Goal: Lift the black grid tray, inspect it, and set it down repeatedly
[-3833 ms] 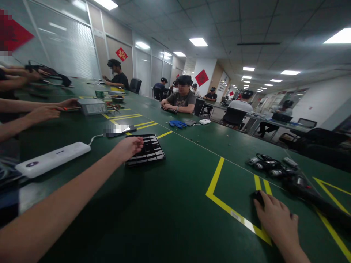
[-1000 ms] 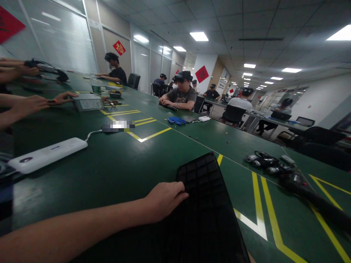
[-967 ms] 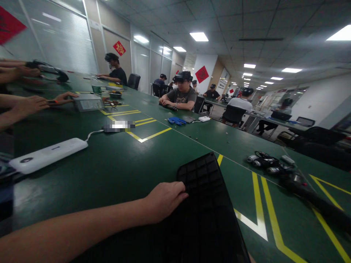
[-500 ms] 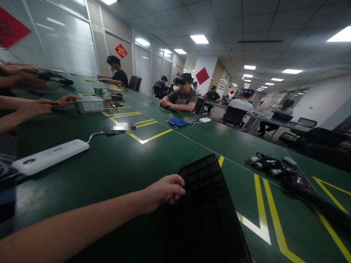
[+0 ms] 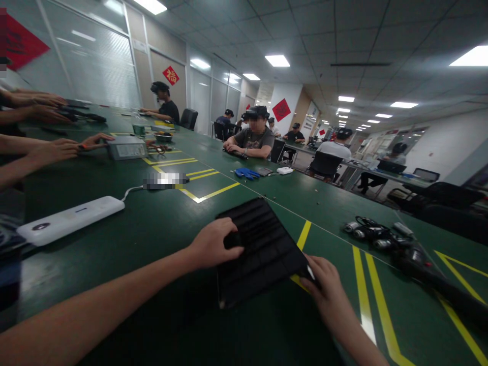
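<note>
A black keyboard (image 5: 263,244), its rows of keys blurred and dark, is tilted above the green table in front of me. My right hand (image 5: 326,284) grips its right edge, the thumb near a shiny strip there. Over the left part of the keys, my left hand (image 5: 217,244) is closed, thumb and fingers curled around a small dark piece (image 5: 233,239). Whether that piece is separate from the keyboard I cannot tell. The keyboard's underside and my right fingertips are hidden.
A white power bank (image 5: 72,218) with a cable lies left. Blue gloves (image 5: 247,173) are farther back, and a bundle of black cables with metal connectors (image 5: 381,236) is at right. A co-worker's hands (image 5: 57,152) are beside a grey metal box (image 5: 126,147). Yellow tape marks the table (image 5: 163,284).
The keyboard has turned and shifted left and away from me. My right hand, almost wholly out of view before, now shows on its right edge. My left hand has moved slightly left and up.
</note>
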Demonstrator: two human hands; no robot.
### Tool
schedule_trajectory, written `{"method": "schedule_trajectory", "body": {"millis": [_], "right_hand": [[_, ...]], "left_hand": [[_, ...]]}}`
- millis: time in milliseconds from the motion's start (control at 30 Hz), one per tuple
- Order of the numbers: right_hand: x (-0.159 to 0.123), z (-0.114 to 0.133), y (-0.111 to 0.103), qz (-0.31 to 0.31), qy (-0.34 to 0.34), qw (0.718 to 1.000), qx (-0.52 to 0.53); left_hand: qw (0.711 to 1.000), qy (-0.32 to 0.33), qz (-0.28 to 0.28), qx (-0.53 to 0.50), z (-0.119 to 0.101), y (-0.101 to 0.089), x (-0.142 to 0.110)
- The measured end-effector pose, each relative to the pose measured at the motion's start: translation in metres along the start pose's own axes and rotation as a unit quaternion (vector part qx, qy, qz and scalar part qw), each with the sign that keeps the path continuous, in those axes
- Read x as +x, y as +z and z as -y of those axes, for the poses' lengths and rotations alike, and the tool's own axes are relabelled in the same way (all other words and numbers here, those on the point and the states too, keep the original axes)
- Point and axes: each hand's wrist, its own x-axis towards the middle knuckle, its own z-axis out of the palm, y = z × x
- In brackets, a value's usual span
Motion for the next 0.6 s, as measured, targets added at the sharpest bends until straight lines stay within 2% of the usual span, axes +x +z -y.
{"method": "schedule_trajectory", "body": {"millis": [67, 167, 233, 300, 367, 467, 533, 600], "right_hand": [[0.001, -0.031, -0.013, -0.009, 0.065, 0.997, -0.052], [-0.006, -0.077, -0.028, -0.011, 0.184, 0.967, -0.174], [-0.013, -0.096, -0.033, 0.035, 0.238, 0.946, -0.217], [-0.018, -0.104, -0.036, 0.084, 0.285, 0.927, -0.228], [-0.021, -0.102, -0.036, 0.109, 0.316, 0.915, -0.226], [-0.019, -0.087, -0.034, 0.058, 0.313, 0.912, -0.260], [-0.015, -0.072, -0.030, 0.004, 0.272, 0.918, -0.289], [-0.009, -0.050, -0.022, -0.014, 0.207, 0.935, -0.287]], "left_hand": [[0.992, -0.089, -0.019, 0.083, 0.033, -0.015, 0.010], [0.956, -0.229, -0.006, 0.184, 0.081, -0.034, 0.017], [0.933, -0.294, 0.014, 0.207, 0.105, -0.040, 0.017], [0.922, -0.325, 0.025, 0.209, 0.119, -0.043, 0.016], [0.921, -0.328, 0.022, 0.208, 0.123, -0.045, 0.015], [0.933, -0.291, -0.017, 0.212, 0.112, -0.045, 0.017], [0.946, -0.248, -0.046, 0.203, 0.095, -0.041, 0.017], [0.963, -0.197, -0.050, 0.180, 0.073, -0.029, 0.013]]}}
